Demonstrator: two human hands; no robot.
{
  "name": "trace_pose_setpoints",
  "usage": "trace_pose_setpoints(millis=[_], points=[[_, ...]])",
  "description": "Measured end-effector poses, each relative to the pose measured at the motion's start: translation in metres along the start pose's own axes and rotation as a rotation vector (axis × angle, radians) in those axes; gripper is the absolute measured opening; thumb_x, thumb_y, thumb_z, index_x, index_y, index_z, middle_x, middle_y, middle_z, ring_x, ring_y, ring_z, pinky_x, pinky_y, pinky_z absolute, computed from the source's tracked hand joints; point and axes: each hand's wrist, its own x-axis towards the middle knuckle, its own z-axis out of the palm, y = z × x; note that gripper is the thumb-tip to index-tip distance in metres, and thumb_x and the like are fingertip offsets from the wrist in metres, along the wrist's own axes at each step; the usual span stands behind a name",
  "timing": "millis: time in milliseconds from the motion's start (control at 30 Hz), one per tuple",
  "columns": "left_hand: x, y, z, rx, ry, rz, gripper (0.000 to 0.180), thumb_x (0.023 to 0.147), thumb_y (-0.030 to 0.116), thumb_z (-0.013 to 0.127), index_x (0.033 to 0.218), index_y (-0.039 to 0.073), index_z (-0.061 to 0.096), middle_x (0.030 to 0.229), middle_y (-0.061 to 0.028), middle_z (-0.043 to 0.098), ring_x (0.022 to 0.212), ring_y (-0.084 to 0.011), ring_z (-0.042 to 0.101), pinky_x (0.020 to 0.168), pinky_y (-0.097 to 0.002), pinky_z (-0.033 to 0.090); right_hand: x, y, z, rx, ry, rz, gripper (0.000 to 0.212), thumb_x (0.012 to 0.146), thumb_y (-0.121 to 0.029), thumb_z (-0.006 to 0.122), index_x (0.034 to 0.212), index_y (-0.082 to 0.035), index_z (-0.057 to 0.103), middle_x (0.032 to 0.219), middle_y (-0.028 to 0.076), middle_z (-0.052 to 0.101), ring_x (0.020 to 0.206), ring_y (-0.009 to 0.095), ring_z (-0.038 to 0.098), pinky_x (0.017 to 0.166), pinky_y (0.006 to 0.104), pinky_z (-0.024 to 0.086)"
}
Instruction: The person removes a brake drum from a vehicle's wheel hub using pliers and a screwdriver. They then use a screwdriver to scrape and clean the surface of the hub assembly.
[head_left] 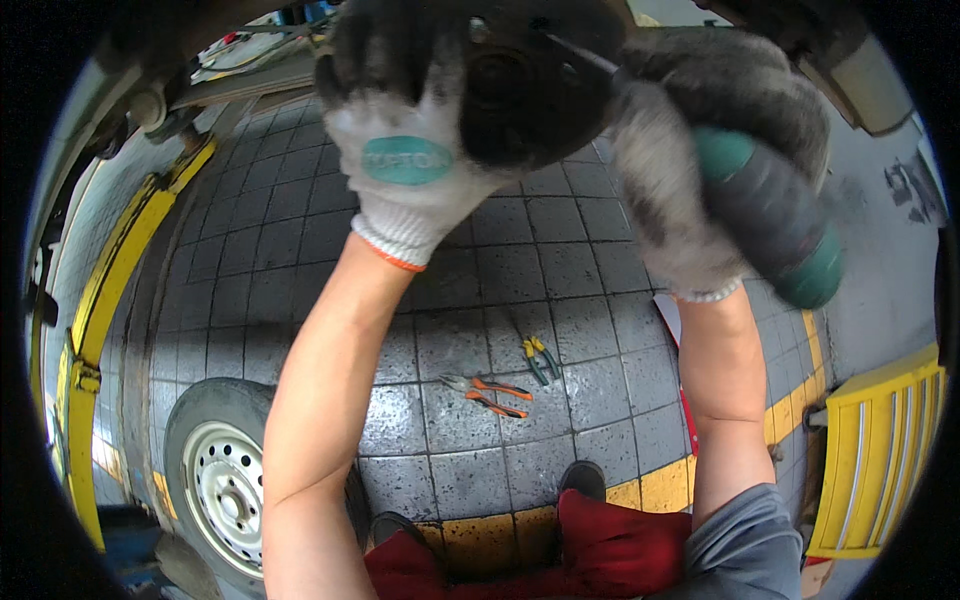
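Overhead at the top middle is a dark, round, greasy metal part (540, 115), a disc or drum with a raised ring at its centre. My left hand (405, 145), in a white knit glove with blackened fingers, grips its left side. In my right hand (665, 185), also in a dirty glove, is a screwdriver (770, 215) with a thick green and black handle. Its thin shank slants up and left across the face of the dark part. Motion blur and shadow hide where the tip touches.
On the grey tile floor (540, 250) lie orange-handled pliers (490, 390) and yellow-green pliers (540, 360). A wheel (225, 480) stands at lower left, beside a yellow lift arm (110, 270). A yellow drawer cabinet (880, 450) is at lower right. Vehicle parts (865, 85) hang at upper right.
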Motion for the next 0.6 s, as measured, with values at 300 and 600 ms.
trace_pose_setpoints(millis=[300, 600], points=[[-0.002, 0.0, 0.009, -0.065, 0.073, -0.051, 0.115, 0.057, 0.063, 0.09, 0.152, 0.017, 0.047, 0.149, -0.0242, 0.045, 0.14, -0.0492, 0.04, 0.11, -0.0679, 0.034, -0.051, -0.04, -0.01, 0.273, -0.112, 0.473, 0.04, 0.093, -0.01, 0.076, 0.132, -0.007, 0.067, 0.134, 0.011, 0.068, 0.121, 0.021, 0.067, 0.108, 0.0356, 0.054], [-0.005, -0.004, 0.013, -0.06, 0.097, -0.057, 0.122, 0.055, 0.061, 0.092, 0.157, 0.016, 0.041, 0.15, -0.0296, 0.043, 0.138, -0.0555, 0.04, 0.111, -0.0667, 0.033, -0.029, -0.04, 0.001, 0.044, -0.12, 0.336, 0.03, 0.077, -0.005, 0.087, 0.104, -0.007, 0.073, 0.117, 0.015, 0.073, 0.11, 0.03, 0.071, 0.094, 0.0409, 0.057]])
